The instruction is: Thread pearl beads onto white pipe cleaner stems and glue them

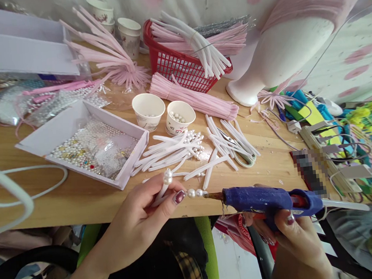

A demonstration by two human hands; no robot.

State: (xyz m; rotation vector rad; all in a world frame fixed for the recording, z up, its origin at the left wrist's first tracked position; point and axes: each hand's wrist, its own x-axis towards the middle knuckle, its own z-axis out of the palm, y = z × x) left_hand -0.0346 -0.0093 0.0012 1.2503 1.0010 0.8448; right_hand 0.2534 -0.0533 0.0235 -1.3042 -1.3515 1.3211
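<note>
My left hand (143,213) pinches a white pipe-cleaner stem (162,190) tipped with pearls, just off the front edge of the wooden table (80,202). My right hand (292,239) grips a blue hot glue gun (267,199). The gun's nozzle points left and touches two small pearls (194,193) at my left fingertips. A pile of finished pearl-tipped white stems (174,149) lies on the table just beyond my left hand.
A white tray of pearls and beads (88,144) sits left. Two paper cups (163,111) hold pearls. Behind stand a red basket of pink and white pipe cleaners (182,65) and a white mannequin head (283,51). A power strip and cables (324,143) lie right.
</note>
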